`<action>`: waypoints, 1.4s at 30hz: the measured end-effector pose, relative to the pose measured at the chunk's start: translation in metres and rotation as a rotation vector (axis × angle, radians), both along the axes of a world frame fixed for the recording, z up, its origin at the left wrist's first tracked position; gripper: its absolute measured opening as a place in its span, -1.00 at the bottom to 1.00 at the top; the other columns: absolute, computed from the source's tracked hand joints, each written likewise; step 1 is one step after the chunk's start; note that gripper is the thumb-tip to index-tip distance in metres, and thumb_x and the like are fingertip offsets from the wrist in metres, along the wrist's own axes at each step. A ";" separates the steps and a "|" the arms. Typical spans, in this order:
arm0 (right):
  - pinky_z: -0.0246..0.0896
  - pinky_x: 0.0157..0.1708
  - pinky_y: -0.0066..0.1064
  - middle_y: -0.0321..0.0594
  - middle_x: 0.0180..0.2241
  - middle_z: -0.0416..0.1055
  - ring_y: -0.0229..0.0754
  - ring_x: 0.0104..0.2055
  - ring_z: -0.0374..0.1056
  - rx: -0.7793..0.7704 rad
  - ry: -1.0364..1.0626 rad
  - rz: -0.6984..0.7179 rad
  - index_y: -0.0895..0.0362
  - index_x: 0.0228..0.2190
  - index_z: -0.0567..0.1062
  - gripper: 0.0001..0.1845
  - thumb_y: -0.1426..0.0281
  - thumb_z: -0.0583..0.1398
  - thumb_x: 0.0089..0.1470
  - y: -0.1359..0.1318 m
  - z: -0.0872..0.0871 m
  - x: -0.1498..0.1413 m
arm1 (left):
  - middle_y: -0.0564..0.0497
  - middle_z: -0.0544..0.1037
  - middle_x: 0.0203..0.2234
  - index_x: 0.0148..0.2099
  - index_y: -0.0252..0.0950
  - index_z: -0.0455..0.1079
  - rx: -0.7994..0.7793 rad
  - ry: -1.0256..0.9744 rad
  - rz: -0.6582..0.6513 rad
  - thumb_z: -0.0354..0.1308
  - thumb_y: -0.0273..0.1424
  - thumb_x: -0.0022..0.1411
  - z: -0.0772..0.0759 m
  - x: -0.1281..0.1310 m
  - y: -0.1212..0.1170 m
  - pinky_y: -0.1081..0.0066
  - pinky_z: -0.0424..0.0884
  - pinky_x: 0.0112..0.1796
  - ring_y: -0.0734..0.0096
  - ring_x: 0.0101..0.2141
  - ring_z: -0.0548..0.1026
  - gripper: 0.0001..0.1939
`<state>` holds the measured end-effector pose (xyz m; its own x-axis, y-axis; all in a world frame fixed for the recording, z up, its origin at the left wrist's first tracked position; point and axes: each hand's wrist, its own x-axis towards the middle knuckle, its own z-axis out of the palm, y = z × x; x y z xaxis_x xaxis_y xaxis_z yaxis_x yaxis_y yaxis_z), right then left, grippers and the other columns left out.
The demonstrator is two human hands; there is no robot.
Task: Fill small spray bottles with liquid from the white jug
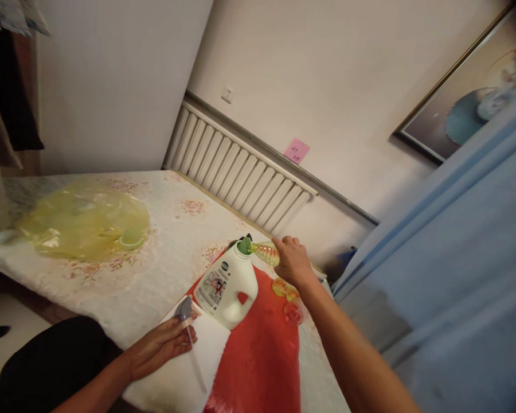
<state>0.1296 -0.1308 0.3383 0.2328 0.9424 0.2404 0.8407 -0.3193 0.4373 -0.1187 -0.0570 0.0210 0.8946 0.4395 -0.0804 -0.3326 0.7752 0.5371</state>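
A white detergent jug [227,287] with a green neck stands on a red mat [258,355] on the table. My right hand [291,261] is closed round a small yellow-green patterned bottle [265,252], tipped with its mouth against the jug's green opening. My left hand [163,343] rests on a white cloth [184,373] and pinches a grey spray-pump head [183,308], whose thin clear tube trails down over the cloth.
Small translucent yellow and red pieces [290,298] lie on the mat below my right hand. A crumpled yellow plastic bag [83,221] lies at the table's far left. A white radiator [241,169] runs along the wall behind. A blue cloth [447,275] fills the right.
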 end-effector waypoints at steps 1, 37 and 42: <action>0.06 -0.14 -0.25 -0.06 -0.03 0.31 0.03 -0.02 0.18 -0.001 -0.004 0.001 0.01 0.09 0.31 -0.36 0.50 0.19 -0.08 0.000 0.000 0.000 | -0.10 0.57 -0.27 0.09 -0.29 0.44 -0.002 0.001 0.000 0.24 -0.36 0.29 0.000 0.000 0.000 0.29 0.38 -0.07 0.30 -0.19 0.54 -0.67; -0.01 -0.12 -0.19 -0.01 -0.04 0.29 0.06 -0.03 0.15 0.007 -0.205 0.080 0.03 0.08 0.33 -0.39 0.56 0.16 -0.05 0.007 0.017 -0.010 | -0.10 0.58 -0.27 0.08 -0.29 0.45 0.015 0.007 0.007 0.29 -0.33 0.25 0.001 -0.001 0.000 0.30 0.37 -0.07 0.32 -0.21 0.53 -0.64; -0.04 -0.09 -0.17 0.02 -0.03 0.27 0.08 -0.01 0.12 -0.009 -0.218 0.081 0.03 0.10 0.32 -0.40 0.55 0.14 0.00 0.008 0.020 -0.015 | -0.10 0.59 -0.28 0.07 -0.28 0.46 0.017 0.007 0.008 0.32 -0.29 0.21 -0.001 -0.001 0.000 0.30 0.37 -0.07 0.31 -0.21 0.54 -0.61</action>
